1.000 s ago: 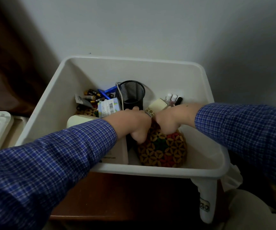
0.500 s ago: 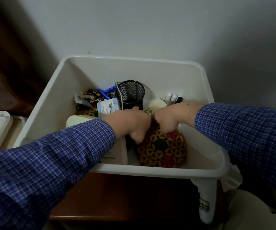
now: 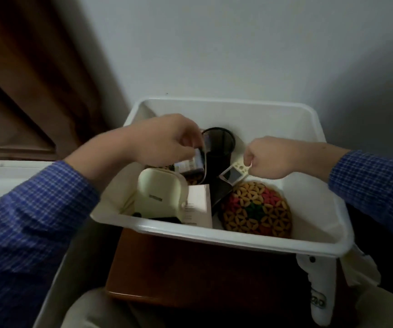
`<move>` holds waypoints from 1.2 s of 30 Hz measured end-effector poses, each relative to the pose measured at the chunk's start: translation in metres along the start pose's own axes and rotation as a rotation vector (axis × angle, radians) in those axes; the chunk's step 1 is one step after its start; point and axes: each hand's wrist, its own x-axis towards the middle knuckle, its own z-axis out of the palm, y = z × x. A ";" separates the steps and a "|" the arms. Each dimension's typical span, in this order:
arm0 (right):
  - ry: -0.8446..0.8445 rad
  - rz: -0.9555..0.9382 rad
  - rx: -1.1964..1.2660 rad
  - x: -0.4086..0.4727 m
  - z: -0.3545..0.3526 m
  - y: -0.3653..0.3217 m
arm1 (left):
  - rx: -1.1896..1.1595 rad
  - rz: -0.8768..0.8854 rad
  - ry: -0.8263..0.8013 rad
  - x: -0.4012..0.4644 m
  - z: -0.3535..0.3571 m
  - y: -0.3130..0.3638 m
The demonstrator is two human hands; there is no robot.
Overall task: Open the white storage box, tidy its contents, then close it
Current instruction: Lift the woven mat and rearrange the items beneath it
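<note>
Grey wall behind; white storage box [image 3: 226, 235] open on a wooden table [image 3: 190, 268]. My left hand [image 3: 164, 138] pinches a small carton [image 3: 190, 164]; my right hand [image 3: 268, 157] grips a small camera [image 3: 234, 174], flowered ball [image 3: 257, 209] below it.

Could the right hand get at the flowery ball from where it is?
Probably yes. The ball lies uncovered just below the right hand, but that hand already pinches a small camera, so it would need to let go first.

The white storage box [image 3: 228, 235] looks like smooth, slightly glossy plastic, the black pen cup [image 3: 221, 143] fine metal mesh, the domed basket [image 3: 257, 209] woven from matt coloured strips, the counter [image 3: 190, 268] polished brown wood, the sleeves [image 3: 37, 209] checked cloth.
</note>
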 end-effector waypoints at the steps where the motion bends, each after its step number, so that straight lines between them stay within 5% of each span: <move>1: 0.057 -0.021 0.086 -0.005 -0.005 -0.005 | 0.011 -0.049 0.036 -0.010 -0.002 -0.011; 6: 0.117 -0.168 0.527 -0.018 -0.019 -0.056 | 0.069 -0.165 -0.040 -0.039 0.023 -0.035; 12: 0.086 -0.187 0.526 -0.002 0.000 -0.110 | 0.084 -0.185 -0.143 -0.040 0.035 -0.043; 22: 0.131 -0.175 0.689 0.000 -0.006 -0.115 | 0.064 -0.084 -0.097 -0.053 0.005 -0.048; 27: 0.185 -0.236 0.856 -0.023 -0.048 -0.079 | -0.215 0.013 0.062 -0.054 -0.025 -0.037; 36: 0.250 -0.198 0.854 -0.059 -0.078 0.004 | -0.728 0.086 -0.043 -0.003 -0.008 0.012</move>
